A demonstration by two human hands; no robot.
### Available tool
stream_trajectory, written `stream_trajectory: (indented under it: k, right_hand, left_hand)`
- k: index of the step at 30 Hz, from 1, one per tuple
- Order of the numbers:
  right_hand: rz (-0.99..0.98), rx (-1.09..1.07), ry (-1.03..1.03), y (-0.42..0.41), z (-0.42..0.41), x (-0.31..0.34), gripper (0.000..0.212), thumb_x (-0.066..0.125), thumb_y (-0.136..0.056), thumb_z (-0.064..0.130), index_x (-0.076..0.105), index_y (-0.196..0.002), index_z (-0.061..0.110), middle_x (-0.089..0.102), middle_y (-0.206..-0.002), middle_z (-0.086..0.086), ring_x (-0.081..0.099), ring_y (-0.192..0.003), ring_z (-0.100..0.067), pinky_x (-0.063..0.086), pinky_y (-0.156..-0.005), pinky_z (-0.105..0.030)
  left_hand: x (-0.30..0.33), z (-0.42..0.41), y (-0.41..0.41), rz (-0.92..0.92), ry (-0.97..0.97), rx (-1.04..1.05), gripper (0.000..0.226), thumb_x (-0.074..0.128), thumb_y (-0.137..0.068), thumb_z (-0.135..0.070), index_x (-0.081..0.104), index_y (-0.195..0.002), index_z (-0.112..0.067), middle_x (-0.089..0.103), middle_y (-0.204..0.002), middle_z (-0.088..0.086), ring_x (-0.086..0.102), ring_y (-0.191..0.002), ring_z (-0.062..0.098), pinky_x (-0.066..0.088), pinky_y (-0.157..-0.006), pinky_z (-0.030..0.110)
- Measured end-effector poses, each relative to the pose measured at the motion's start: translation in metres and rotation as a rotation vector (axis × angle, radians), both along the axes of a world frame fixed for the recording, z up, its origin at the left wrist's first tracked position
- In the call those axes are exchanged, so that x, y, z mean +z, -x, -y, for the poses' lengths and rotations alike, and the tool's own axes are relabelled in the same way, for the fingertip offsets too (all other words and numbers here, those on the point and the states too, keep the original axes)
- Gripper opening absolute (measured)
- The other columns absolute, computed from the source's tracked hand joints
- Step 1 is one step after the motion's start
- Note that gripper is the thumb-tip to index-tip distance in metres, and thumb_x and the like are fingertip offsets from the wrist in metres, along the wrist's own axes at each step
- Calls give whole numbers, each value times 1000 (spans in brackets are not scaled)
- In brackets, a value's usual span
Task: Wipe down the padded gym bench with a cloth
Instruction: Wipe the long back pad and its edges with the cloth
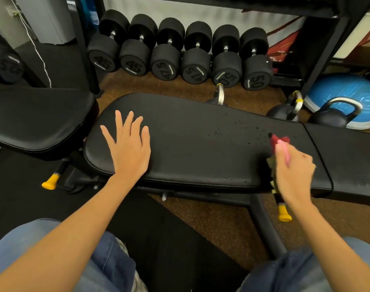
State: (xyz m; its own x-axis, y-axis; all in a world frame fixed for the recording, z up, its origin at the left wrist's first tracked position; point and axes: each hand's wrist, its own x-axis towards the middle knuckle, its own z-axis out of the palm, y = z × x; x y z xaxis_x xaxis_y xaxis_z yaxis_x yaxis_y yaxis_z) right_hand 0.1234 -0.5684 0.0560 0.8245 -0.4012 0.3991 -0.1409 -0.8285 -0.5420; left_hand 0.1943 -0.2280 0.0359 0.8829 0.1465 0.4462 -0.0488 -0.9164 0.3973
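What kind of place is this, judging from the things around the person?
Most likely a gym's free-weights area. A row of black dumbbells marked 45, 47.5 and 50 lies behind the padded bench, and kettlebells stand on the floor beside a blue balance dome.

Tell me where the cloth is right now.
In the head view, the cloth is bunched in the right hand at the right of the bench pad, beside a pink spray bottle.

Six black dumbbells (180,51) in a row, two kettlebells (331,116) beside a blue balance dome (348,89)
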Motion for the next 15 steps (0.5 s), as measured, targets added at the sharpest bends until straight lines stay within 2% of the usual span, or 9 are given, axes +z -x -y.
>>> stream_trajectory:
  k: [2, 4, 5, 7, 12, 15]
  right_hand:
    - [-25, -106, -25, 3, 22, -5, 40, 30, -105, 38, 62, -91, 18, 60, -80, -8, 52, -95, -37, 36, -87, -46]
    - [-111, -182, -10, 1, 34, -15, 41, 28, -105, 39, 63, -113, 19, 62, -110, -13, 42, -118, -38, 26, -101, -49]
    - [-149, -201, 46, -3, 37, -20, 43, 27, -105, 38, 62, -119, 17, 59, -125, -14, 38, -124, -38, 23, -104, -50]
    - [-202, -218, 166, -14, 39, -26, 45, 26, -105, 36, 60, -124, 14, 51, -140, -14, 36, -129, -40, 22, -107, -53]
    - [-277, -203, 221, -54, 30, -28, 48, 23, -105, 35, 58, -122, 6, 50, -138, -20, 37, -131, -42, 26, -107, -56]
    - [-263, -131, 258, -75, 10, -22, 40, 29, -104, 27, 58, -119, 4, 53, -132, -23, 40, -128, -44, 30, -103, -55]
  left_hand:
    - [-5, 4, 1, -7, -26, 11, 50, 20, -103, -37, 44, -141, -14, 34, -154, 3, 1, -150, 21, -6, -117, 56]
    - [-7, 6, 0, 2, -16, 34, 53, 18, -103, -38, 45, -141, -13, 35, -154, 4, 3, -149, 21, -5, -117, 55]
    - [-7, 6, -1, 6, -2, 49, 53, 18, -103, -39, 45, -140, -13, 36, -153, 4, 4, -149, 21, -4, -118, 55]
    - [-6, 8, -1, 4, 20, 78, 55, 17, -102, -40, 45, -141, -12, 36, -153, 4, 5, -149, 21, -3, -118, 55]
    - [-7, 10, 1, -7, -5, 93, 56, 16, -102, -41, 45, -141, -12, 36, -153, 5, 7, -149, 21, -3, -118, 53]
    - [-7, 9, -1, -4, -15, 102, 56, 16, -102, -41, 45, -140, -11, 37, -153, 5, 8, -149, 22, -2, -118, 53]
